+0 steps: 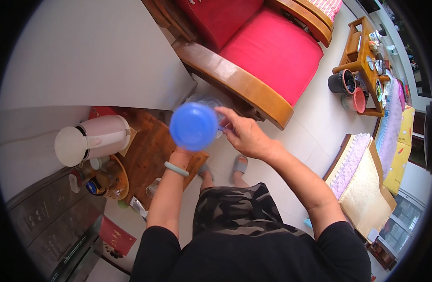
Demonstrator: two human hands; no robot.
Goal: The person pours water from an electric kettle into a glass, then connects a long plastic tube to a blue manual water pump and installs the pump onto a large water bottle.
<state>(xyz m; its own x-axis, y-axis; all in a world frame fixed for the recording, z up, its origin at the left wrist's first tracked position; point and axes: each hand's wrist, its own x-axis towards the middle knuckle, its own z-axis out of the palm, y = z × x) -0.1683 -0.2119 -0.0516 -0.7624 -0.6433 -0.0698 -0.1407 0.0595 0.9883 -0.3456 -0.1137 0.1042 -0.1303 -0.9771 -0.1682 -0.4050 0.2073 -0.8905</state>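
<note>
A round blue plastic vessel [193, 127], slightly blurred, is held up in front of me. Its rounded face is toward me, and a small blue piece like a handle sticks out at its right. My right hand [246, 134] pinches that piece between thumb and fingers. Behind the vessel is my left hand [182, 154]; only its base shows, and its fingers are hidden. A pale bracelet [177, 169] circles the left wrist. Beyond the vessel, partly covered by it, lies clear plastic film [205, 99].
At left a wooden table [152, 136] bears a pink and white electric kettle-like pot [105, 136] and a round tray [124, 181] with jars. Ahead stands a wooden armchair [253, 89] with red cushions. At right are bins [340, 82], a side table [361, 51] and a covered seat [361, 188].
</note>
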